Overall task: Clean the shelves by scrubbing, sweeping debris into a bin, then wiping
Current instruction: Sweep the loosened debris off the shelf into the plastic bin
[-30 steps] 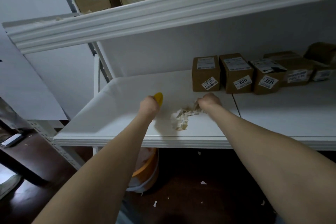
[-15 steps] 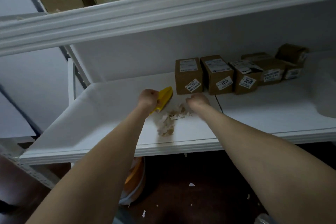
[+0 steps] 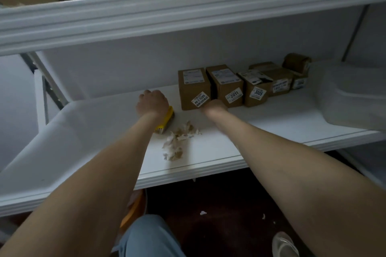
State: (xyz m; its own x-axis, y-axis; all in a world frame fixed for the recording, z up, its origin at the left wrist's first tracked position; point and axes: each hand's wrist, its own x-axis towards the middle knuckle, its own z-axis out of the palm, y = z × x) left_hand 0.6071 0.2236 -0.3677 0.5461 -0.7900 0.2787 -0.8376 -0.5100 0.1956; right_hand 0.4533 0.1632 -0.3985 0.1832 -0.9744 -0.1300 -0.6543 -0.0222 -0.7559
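Step, likely: scrubbing white shelf | my left hand grips yellow bristled brush | my right hand: fingers hidden, cannot tell | next: sweep pale crumpled scraps into orange bin

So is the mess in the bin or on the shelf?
On the shelf: the paper scraps lie in a loose pile near its front edge, beside the yellow brush.

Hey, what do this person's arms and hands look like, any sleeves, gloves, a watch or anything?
Both arms are bare as far up as the view shows, with no sleeves in frame. The left hand and right hand have no gloves, and neither wrist carries a watch or band. The fingers are mostly hidden, so rings cannot be ruled out.
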